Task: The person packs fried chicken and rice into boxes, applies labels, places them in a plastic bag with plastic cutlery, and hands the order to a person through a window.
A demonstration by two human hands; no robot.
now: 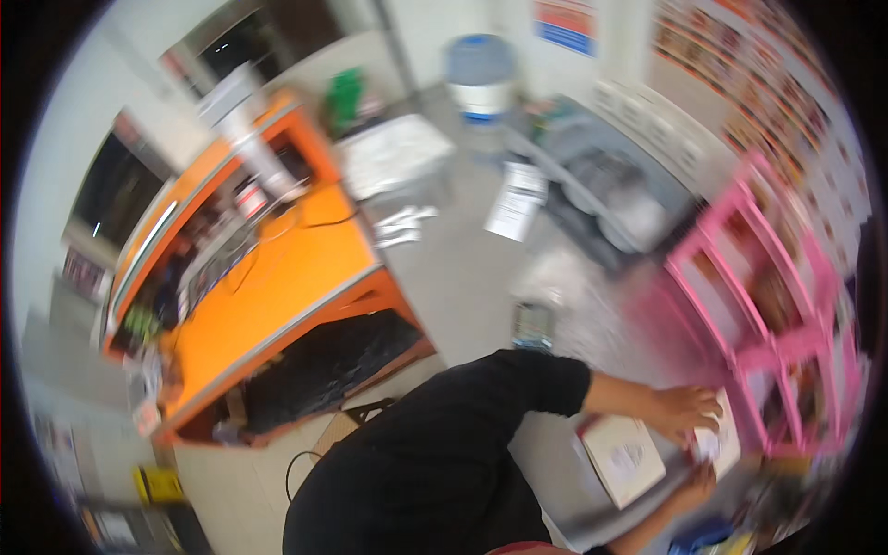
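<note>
Two cream flat boxes lie before me at the right of the picture. The nearer cream box (pixel 623 461) bears a printed mark and rests on a grey tabletop (pixel 548 447). My left hand (pixel 683 413) grips the top of the farther cream box (pixel 727 433), fingers bent over its face. At that box's lower end is my right hand (pixel 697 483), its fingertips against the edge. Between the hands a small white-and-red piece (pixel 706 445) shows on the box; blur hides what it is.
A pink rack (pixel 770 347) stands just past the boxes. Beyond my left arm are clear plastic wrap (pixel 576 298), a small dark device (pixel 533 325), white papers (pixel 517 201) and a grey crate (pixel 624 173). Behind me is an orange desk (pixel 305 250).
</note>
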